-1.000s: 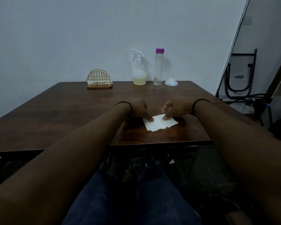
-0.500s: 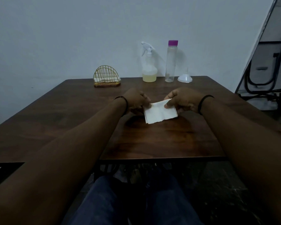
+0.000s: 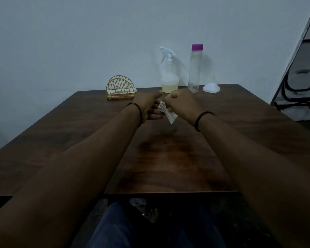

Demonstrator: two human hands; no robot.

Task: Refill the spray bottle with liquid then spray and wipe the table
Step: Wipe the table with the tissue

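Tissue [image 3: 166, 112] crumpled above table [image 3: 79, 133], left hand [image 3: 148, 106] and right hand [image 3: 181, 104] grip pinching it

Right hand [image 3: 182, 104] fingers curled out of sight under its back; grip on tissue [image 3: 166, 112] hidden. Tissue blurred. Left hand [image 3: 149, 106] fingertips partly behind tissue. Folded chair [image 3: 301, 81] far right cut by frame edge.

dark wood table [image 3: 168, 158], faint sheen.
thin creased paper napkin [image 3: 166, 111]; clear plastic spray bottle [image 3: 169, 74]; gold wire holder [image 3: 120, 87].
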